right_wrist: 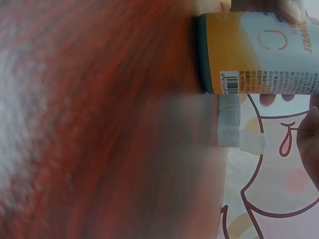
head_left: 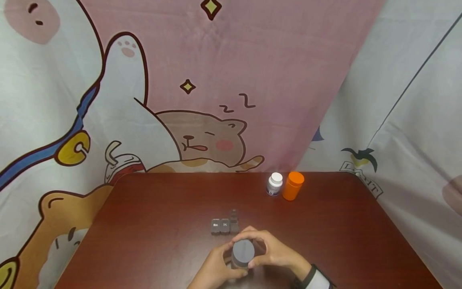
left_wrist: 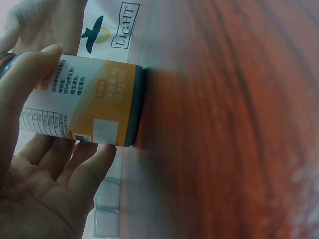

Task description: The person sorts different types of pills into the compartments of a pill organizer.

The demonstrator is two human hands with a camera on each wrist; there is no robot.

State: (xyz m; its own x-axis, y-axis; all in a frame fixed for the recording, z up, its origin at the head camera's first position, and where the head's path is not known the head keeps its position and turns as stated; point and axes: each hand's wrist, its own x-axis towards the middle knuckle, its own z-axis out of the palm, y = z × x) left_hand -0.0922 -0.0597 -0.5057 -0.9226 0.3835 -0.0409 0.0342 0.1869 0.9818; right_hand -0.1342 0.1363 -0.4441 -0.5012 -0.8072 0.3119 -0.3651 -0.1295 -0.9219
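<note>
A supplement bottle (head_left: 243,252) with a dark grey lid and an orange-and-white label (left_wrist: 94,99) stands upright at the table's near edge. My left hand (head_left: 217,266) grips its body from the left, thumb on one side and fingers on the other. From the right, my right hand (head_left: 276,249) curls its thumb and fingers round the upper part near the lid. Just beyond the bottle lies a grey see-through pill organizer (head_left: 224,226) marked with weekdays. One compartment lid (right_wrist: 254,142) stands raised. What the compartments hold cannot be made out.
Toward the far right of the brown table (head_left: 162,208) stand a small white bottle (head_left: 275,184) and an orange bottle (head_left: 293,186), side by side. A cartoon-print cloth (head_left: 281,72) hangs behind the table and along its sides.
</note>
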